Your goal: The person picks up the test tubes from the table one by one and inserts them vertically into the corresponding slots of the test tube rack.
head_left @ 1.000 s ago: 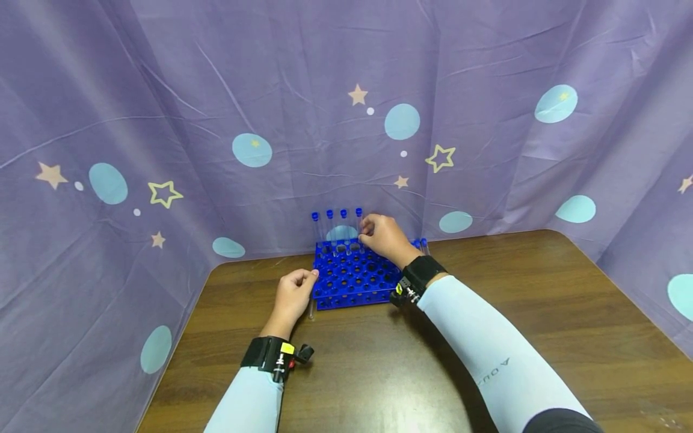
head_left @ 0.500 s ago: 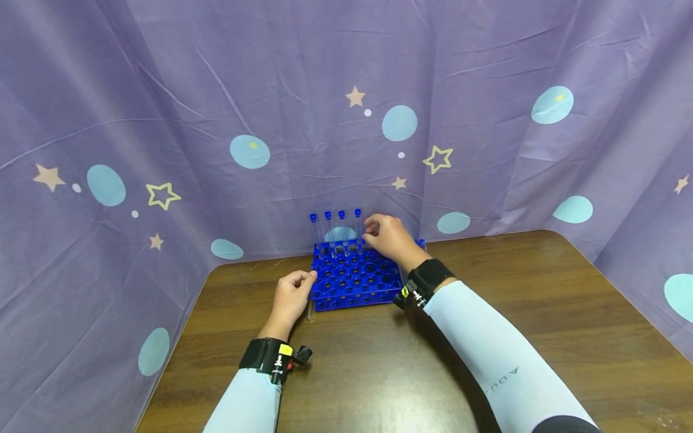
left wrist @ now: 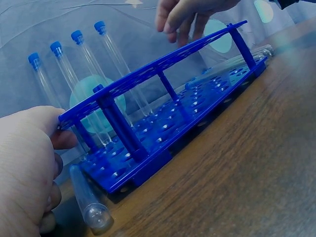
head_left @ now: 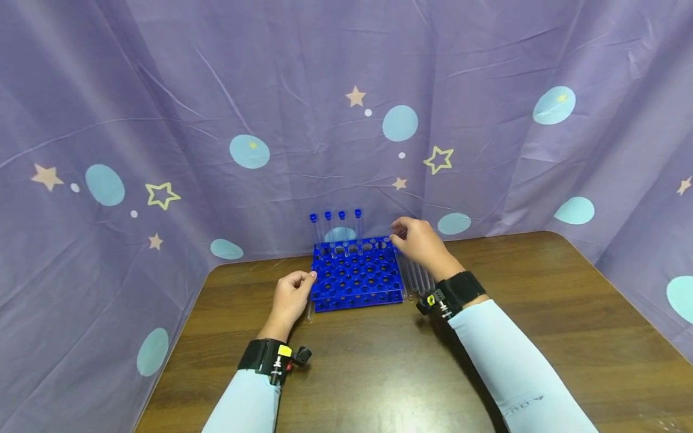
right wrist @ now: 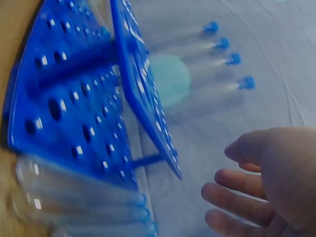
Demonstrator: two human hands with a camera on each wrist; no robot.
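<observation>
A blue test tube rack stands on the table. Several clear test tubes with blue caps stand upright along its back row, towards the left end. My left hand pinches the rack's left end, the thumb over the top plate and a finger beneath, as the left wrist view shows. By that hand a single capless-looking tube end lies on the table. My right hand hovers off the rack's right end, fingers parted and holding nothing. Below it, several test tubes lie side by side on the table.
The brown wooden table reaches out on both sides of the rack. Close behind the rack hangs a purple curtain with stars and dots. The loose tubes lie right against the rack's right side.
My right hand has moved right, away from the rightmost standing tube, to over the tubes lying at the rack's right. My left hand and the rack have stayed in place.
</observation>
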